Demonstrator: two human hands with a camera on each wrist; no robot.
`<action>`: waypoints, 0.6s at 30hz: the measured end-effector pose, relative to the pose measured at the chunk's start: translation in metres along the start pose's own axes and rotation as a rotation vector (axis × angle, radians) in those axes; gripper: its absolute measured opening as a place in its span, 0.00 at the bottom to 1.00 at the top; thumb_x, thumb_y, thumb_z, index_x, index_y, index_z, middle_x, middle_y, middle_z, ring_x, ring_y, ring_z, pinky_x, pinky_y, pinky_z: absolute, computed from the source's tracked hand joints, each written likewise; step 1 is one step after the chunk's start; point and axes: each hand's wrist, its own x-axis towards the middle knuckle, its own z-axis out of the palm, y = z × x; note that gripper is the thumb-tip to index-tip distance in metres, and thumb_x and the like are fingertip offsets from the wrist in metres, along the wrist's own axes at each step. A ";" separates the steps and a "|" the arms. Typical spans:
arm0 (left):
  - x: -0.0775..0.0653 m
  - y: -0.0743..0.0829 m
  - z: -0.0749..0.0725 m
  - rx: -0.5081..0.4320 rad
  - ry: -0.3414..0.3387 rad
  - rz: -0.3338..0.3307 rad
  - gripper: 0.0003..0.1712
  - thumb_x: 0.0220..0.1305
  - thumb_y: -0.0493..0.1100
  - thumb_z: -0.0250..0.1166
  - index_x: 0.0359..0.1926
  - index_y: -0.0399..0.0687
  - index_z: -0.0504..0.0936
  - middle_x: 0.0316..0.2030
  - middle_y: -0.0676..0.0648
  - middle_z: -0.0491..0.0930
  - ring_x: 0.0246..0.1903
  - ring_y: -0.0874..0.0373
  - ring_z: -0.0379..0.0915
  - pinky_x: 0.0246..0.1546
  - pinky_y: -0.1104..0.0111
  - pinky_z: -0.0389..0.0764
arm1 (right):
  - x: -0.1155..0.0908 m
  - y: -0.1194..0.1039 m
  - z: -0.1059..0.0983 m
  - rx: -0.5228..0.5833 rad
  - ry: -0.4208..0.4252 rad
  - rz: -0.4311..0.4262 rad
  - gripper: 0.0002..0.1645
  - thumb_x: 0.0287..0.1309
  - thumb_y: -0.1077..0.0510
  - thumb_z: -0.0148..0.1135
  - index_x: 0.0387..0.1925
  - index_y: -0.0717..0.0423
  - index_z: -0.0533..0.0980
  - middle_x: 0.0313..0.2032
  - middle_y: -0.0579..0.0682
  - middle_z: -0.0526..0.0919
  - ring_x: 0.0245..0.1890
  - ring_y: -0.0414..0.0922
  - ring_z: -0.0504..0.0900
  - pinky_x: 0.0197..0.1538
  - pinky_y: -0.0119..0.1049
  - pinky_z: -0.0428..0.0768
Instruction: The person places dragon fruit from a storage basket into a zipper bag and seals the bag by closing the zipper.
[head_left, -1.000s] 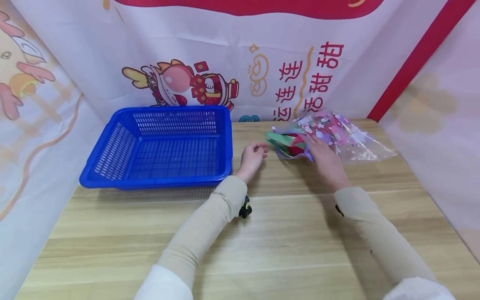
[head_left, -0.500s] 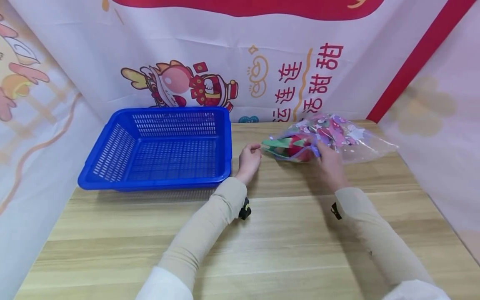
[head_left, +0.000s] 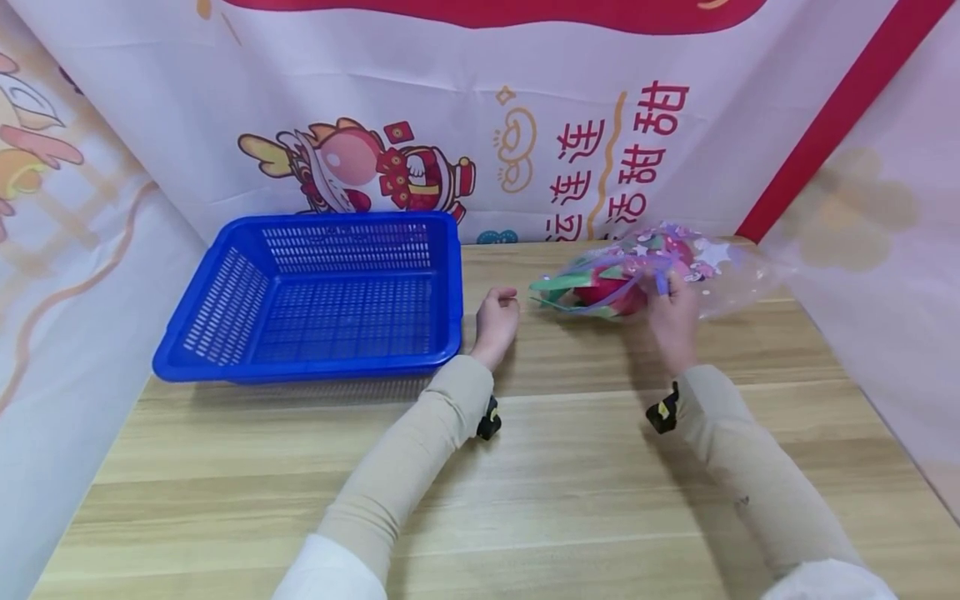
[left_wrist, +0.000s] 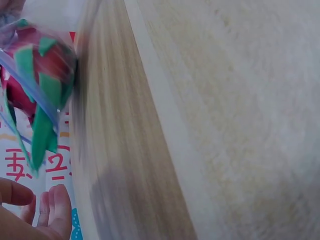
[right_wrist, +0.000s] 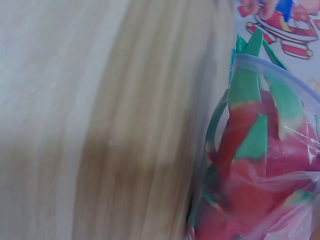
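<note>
A red dragon fruit [head_left: 600,287] with green leaf tips lies partly in a clear printed bag [head_left: 738,287] with a purple-edged mouth, at the back right of the table. Its tips poke out of the mouth towards the left, seen close in the right wrist view on the dragon fruit [right_wrist: 245,135]. My right hand [head_left: 672,321] pinches the bag at the purple edge, on the near side. To the left of the tips, my left hand [head_left: 497,327] holds nothing, its fingers loosely bent. In the left wrist view the left hand [left_wrist: 42,220] is apart from the fruit.
A blue perforated plastic basket [head_left: 307,367] with nothing in it stands at the left, right beside my left hand. A printed cloth [head_left: 420,100] hangs behind the wooden table [head_left: 570,483], and more cloth closes off both sides.
My right hand has gone from lying over the bag to gripping its edge, drawing the mouth back rightwards. More of the dragon fruit shows. The left hand has shifted slightly left.
</note>
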 end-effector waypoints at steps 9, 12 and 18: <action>0.001 -0.002 0.002 0.001 -0.037 0.077 0.17 0.67 0.33 0.51 0.55 0.38 0.76 0.52 0.37 0.79 0.54 0.47 0.75 0.55 0.61 0.76 | 0.008 -0.013 -0.008 0.433 0.144 0.091 0.13 0.63 0.57 0.55 0.22 0.44 0.75 0.22 0.35 0.78 0.26 0.29 0.78 0.36 0.19 0.79; 0.002 0.000 0.003 -0.006 -0.092 0.129 0.18 0.70 0.35 0.50 0.58 0.40 0.75 0.55 0.37 0.78 0.55 0.48 0.75 0.56 0.61 0.77 | 0.011 -0.022 -0.014 0.555 0.188 0.125 0.10 0.62 0.56 0.55 0.25 0.47 0.77 0.23 0.38 0.79 0.25 0.30 0.79 0.33 0.20 0.80; 0.001 0.012 0.004 -0.065 -0.232 0.246 0.20 0.73 0.42 0.50 0.63 0.45 0.72 0.59 0.40 0.75 0.58 0.47 0.74 0.58 0.62 0.76 | 0.015 -0.040 -0.027 0.709 0.192 0.187 0.12 0.63 0.57 0.54 0.24 0.55 0.74 0.19 0.43 0.77 0.20 0.34 0.77 0.26 0.22 0.77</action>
